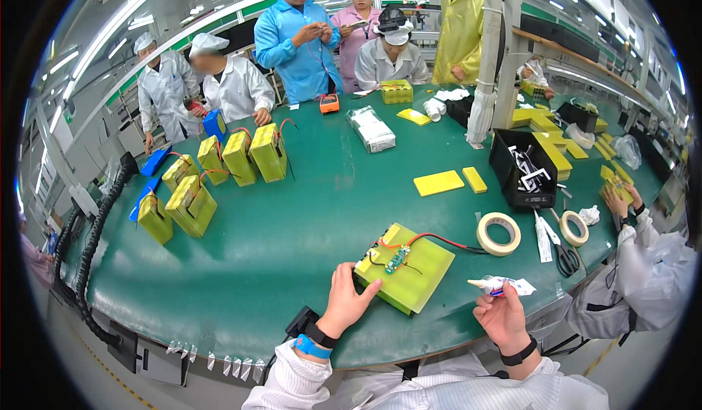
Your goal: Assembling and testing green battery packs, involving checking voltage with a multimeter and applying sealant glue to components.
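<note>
A yellow-green wrapped battery pack (420, 282) lies tilted on the green table in front of me. On its upper face sits a small green circuit board (397, 259), with red and black wires running off to the right. My left hand (349, 296) grips the pack's left side, thumb over the top edge and fingers by its far left corner. In my right hand (503, 318) is a small white glue tube (504, 286) with a cream nozzle pointing left toward the pack, apart from it. The fingers are closed around the tube.
Tape rolls (499, 234) and black-handled scissors (567, 258) lie right, near a black bin (523, 168) of white pieces. Yellow boards (439, 183) lie beyond. Several wrapped packs (191, 205) stand left. A metal post (488, 66) rises at the back. Co-workers surround the table.
</note>
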{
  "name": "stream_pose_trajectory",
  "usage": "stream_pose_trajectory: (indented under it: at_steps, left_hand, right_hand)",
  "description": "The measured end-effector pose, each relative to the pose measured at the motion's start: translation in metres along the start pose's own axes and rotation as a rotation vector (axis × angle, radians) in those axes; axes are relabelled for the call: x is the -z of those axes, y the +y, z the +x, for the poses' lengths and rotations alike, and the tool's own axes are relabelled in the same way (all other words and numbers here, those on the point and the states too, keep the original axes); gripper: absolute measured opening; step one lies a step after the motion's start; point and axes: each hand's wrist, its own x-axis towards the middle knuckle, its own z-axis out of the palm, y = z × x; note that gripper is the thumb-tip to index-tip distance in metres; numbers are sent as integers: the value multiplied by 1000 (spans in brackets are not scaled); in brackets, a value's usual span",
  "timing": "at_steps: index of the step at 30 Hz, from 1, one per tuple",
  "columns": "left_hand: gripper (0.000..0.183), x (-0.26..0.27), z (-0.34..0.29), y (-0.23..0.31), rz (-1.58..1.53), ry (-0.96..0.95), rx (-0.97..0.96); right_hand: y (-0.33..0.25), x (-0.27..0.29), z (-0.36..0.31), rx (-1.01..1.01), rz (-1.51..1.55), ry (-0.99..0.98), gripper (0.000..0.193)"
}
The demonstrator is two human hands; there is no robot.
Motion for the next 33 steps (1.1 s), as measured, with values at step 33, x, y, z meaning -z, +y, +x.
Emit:
stream_pose_trajectory:
  at_steps: [33]
  left_hand:
    - [38,28,-31,36,-263,-294,541]
  right_hand:
    - [-37,-59,163,-371,-502,-307,23]
